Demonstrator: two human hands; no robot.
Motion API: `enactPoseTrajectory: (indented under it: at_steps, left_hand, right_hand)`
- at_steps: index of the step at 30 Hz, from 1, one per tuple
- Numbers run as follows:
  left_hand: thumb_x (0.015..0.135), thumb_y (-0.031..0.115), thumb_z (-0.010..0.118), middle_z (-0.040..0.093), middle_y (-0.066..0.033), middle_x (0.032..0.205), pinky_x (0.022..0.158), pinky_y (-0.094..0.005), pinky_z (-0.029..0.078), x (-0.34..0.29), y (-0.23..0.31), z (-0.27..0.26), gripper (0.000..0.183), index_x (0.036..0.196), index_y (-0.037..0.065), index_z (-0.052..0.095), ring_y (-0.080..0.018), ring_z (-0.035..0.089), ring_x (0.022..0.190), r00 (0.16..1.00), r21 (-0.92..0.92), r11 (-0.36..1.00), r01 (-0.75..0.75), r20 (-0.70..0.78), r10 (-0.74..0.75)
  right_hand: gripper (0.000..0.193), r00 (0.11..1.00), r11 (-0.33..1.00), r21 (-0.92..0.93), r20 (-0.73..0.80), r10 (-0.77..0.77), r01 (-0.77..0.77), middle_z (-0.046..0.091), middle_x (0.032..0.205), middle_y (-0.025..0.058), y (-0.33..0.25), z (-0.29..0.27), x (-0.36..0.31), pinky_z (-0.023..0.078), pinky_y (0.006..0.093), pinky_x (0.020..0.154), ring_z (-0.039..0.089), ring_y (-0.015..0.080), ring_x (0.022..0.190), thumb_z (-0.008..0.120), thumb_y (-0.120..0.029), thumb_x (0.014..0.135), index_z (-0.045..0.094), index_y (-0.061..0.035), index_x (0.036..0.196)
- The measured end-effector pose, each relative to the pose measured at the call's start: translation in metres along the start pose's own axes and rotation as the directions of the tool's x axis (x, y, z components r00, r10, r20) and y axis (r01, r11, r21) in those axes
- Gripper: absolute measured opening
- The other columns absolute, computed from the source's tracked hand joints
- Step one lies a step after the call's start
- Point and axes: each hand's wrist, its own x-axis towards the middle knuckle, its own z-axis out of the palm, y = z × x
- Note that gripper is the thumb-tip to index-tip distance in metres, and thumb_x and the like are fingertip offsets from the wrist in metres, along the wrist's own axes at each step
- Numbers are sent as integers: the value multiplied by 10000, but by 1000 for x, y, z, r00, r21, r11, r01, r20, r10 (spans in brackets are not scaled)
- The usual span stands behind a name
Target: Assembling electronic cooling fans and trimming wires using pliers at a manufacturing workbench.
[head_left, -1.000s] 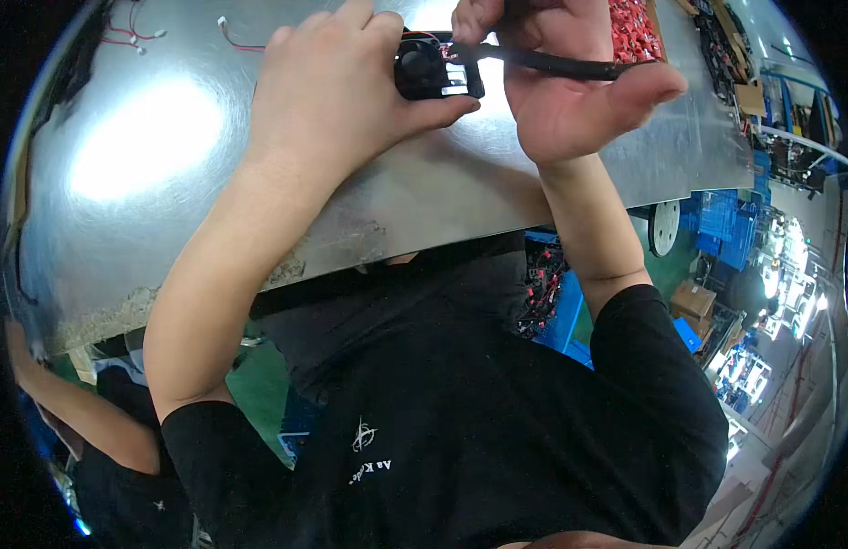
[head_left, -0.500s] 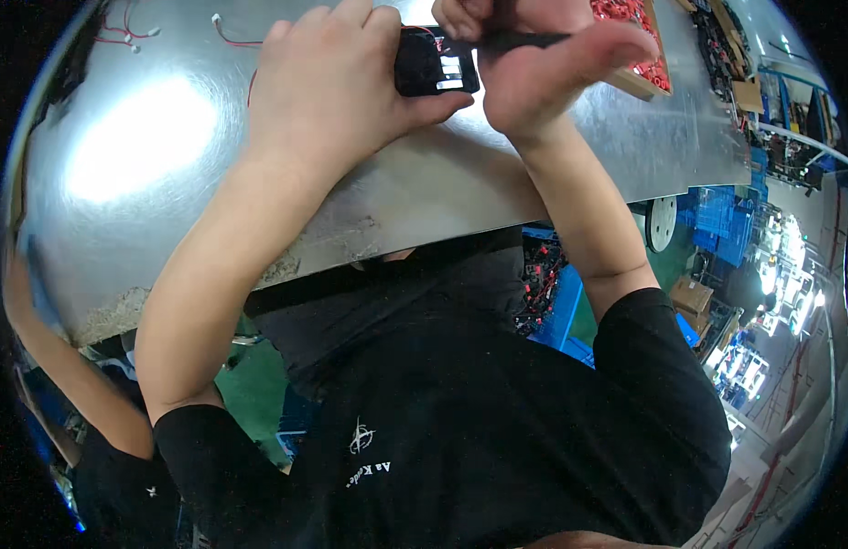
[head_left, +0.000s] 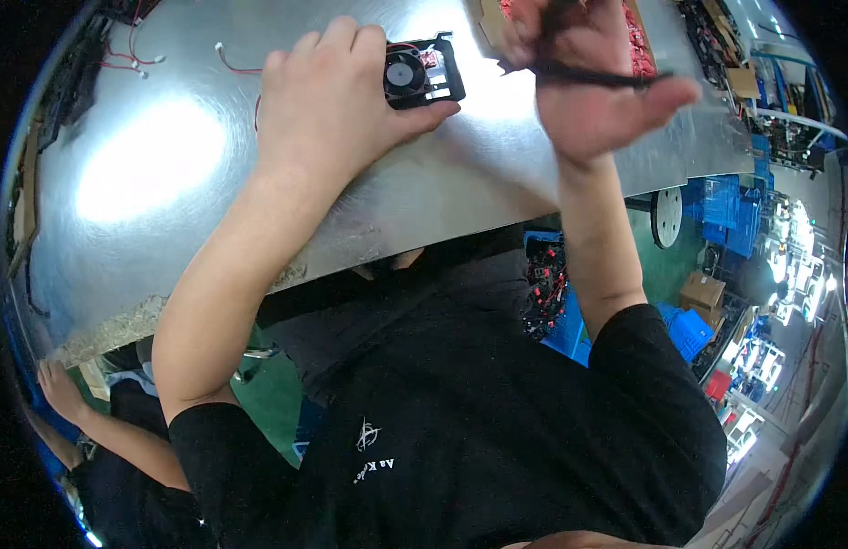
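My left hand is wrapped over the left side of a small black plastic housing, its thumb along the near edge. The housing lies on the metal table and has a small black round fan in it, with red wire and bright metal pieces beside the fan. To the right of the housing and apart from it, my right hand is raised with its fingers closed on a slim black tool. Blur hides what kind of tool it is; its thin end points left toward the housing.
Red wires with white connectors lie on the metal table at the far left. A tray of red parts stands behind my right hand. Below the table edge is a blue bin of red and black parts. A co-worker's hand is at the left edge.
My right hand has moved right, away from the housing, with the black tool. The fan in the housing now shows. My left hand stays on the housing. The co-worker's arm at left has shifted down.
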Motion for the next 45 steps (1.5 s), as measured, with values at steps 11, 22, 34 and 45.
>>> enactPoseTrajectory:
  at_steps: [11, 22, 34, 45]
  left_hand:
    - [700, 723, 799, 663, -87, 995, 851, -433, 479, 15, -6, -25, 757, 1057, 65, 686, -278, 672, 961, 942, -86, 940, -331, -97, 322]
    - [886, 599, 673, 703, -91, 1157, 968, -443, 458, 10, 42, -23, 652, 1260, 65, 695, -273, 668, 1032, 746, -339, 665, -665, -267, 610]
    - [885, 208, 726, 723, -160, 1079, 907, -444, 526, 21, -11, -2, 264, 1096, 51, 724, -362, 670, 1045, 963, -371, 889, -268, -66, 263]
    - [918, 434, 571, 646, -249, 1383, 1074, -509, 487, 119, -360, 0, 707, 1538, 100, 507, -464, 611, 1285, 798, 277, 787, 551, 102, -595]
  right_hand:
    - [826, 895, 660, -636, 425, -133, 400, 524, 1491, 201, 6, -95, -54, 369, 467, 1161, 481, 383, 1397, 810, -382, 807, 516, -80, 1517]
    - [562, 638, 566, 303, 265, 723, -767, 726, 1157, 92, 50, -308, -302, 525, 342, 963, 678, 220, 1081, 787, -301, 848, 669, 41, 1278]
    - [575, -391, -21, 631, -454, 800, -776, 621, 989, -43, 148, -456, -584, 482, 430, 797, 593, 155, 929, 626, -764, 846, 701, -247, 1086]
    - [321, 559, 519, -210, -259, 788, -829, 681, 892, 66, 190, -319, -414, 529, 316, 674, 644, 182, 757, 620, -319, 1036, 682, -22, 1140]
